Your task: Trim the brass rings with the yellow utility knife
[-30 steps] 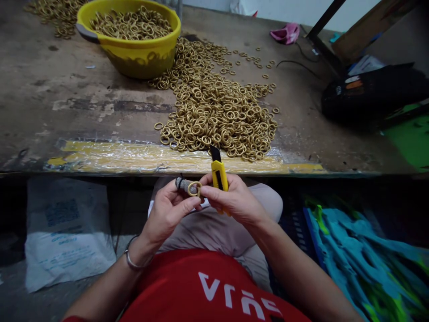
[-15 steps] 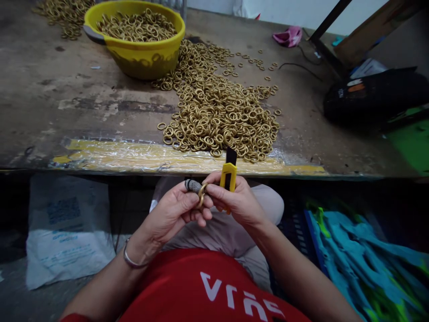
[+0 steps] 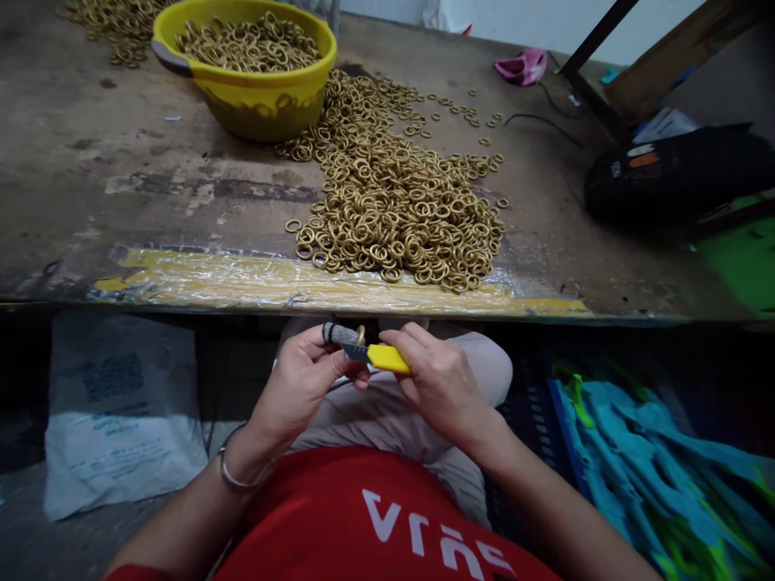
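In front of the table edge, my left hand (image 3: 308,379) pinches a gold-coloured ring (image 3: 361,335) at its fingertips. A grey cover (image 3: 341,334) with a dark band wraps one finger of that hand. My right hand (image 3: 441,375) is closed around a yellow utility knife (image 3: 389,359). The knife lies roughly level, and its dark blade (image 3: 355,353) points left, right at the ring and the left thumb. Whether the blade touches the ring I cannot tell. Beyond my hands a heap of similar rings (image 3: 405,214) lies on the table.
A yellow basin (image 3: 260,101) full of rings stands at the back left of the worn table (image 3: 151,194). Clear-and-yellow tape (image 3: 242,282) covers the front edge. A black object (image 3: 672,173) lies at right. Below are a white bag (image 3: 121,420) and turquoise pieces (image 3: 654,452).
The utility knife has turned from upright to level, its blade now pointing left at the ring. My right hand has rolled over and let go of the ring; my left hand keeps it.
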A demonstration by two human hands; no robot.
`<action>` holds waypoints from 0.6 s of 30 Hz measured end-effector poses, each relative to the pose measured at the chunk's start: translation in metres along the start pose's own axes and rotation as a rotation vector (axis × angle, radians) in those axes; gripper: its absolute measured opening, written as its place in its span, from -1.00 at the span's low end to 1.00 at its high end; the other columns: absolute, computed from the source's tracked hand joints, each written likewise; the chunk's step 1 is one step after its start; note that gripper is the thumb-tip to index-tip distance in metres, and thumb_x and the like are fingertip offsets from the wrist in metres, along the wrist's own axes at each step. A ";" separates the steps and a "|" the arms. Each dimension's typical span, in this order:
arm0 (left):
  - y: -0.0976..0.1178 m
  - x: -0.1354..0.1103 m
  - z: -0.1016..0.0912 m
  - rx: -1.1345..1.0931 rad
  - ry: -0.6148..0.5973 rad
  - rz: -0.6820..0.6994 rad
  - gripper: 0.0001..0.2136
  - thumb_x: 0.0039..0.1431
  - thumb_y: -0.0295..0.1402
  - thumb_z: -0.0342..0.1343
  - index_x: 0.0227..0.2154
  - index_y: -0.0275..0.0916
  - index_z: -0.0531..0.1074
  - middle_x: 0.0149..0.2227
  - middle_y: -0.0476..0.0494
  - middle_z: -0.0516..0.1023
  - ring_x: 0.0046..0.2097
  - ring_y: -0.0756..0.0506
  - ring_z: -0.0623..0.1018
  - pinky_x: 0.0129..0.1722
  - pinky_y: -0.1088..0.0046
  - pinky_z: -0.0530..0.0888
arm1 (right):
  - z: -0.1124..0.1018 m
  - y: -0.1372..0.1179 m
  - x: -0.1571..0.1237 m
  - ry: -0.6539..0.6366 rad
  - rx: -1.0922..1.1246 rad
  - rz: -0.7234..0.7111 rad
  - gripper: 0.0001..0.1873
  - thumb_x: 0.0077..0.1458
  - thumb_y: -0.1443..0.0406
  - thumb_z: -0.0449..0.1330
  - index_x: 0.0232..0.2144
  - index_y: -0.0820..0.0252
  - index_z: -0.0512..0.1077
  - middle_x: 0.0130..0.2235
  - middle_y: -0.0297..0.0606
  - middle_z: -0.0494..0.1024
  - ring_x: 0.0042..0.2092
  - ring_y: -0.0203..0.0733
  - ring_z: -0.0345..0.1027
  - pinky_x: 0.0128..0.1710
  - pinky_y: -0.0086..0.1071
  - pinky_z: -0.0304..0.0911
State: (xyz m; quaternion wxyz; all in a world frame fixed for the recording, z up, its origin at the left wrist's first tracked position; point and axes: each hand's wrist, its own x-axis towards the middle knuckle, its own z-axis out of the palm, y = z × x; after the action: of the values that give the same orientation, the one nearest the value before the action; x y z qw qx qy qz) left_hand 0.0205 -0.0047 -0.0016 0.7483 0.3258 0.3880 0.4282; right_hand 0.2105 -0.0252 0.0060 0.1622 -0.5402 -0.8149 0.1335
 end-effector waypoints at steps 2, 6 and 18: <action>0.000 0.000 0.000 0.056 0.007 0.007 -0.80 0.02 -0.32 0.37 -0.44 -0.35 0.51 -0.56 -0.06 0.55 -0.51 0.00 0.52 -0.45 0.51 0.50 | 0.001 0.000 0.000 -0.001 -0.074 -0.003 -0.58 -0.02 0.54 0.02 -0.11 0.26 0.44 -0.27 -0.20 0.49 -0.35 -0.20 0.34 -0.37 -0.38 0.18; -0.001 0.003 -0.001 0.134 0.010 0.024 -0.84 0.08 -0.34 0.32 -0.43 -0.33 0.50 -0.54 -0.05 0.55 -0.52 0.01 0.51 -0.47 0.52 0.48 | 0.001 -0.003 0.005 -0.015 -0.165 0.009 -0.65 0.06 0.54 -0.02 -0.18 0.25 0.45 -0.29 -0.19 0.49 -0.38 -0.19 0.34 -0.40 -0.37 0.13; 0.015 -0.016 -0.008 0.207 -0.179 -0.050 -0.89 0.12 -0.39 0.25 -0.46 -0.29 0.46 -0.52 -0.06 0.52 -0.50 -0.01 0.50 -0.48 0.51 0.47 | 0.001 0.030 0.041 -0.019 -0.376 0.330 -0.80 0.19 0.44 0.04 -0.19 0.21 0.42 -0.24 -0.15 0.52 -0.30 -0.14 0.39 -0.41 -0.34 0.01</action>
State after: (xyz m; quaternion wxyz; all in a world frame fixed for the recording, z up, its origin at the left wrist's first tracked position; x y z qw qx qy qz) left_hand 0.0027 -0.0115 0.0119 0.7527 0.4283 0.3701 0.3361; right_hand 0.2204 0.0237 -0.0023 0.0272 -0.6854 -0.7276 0.0094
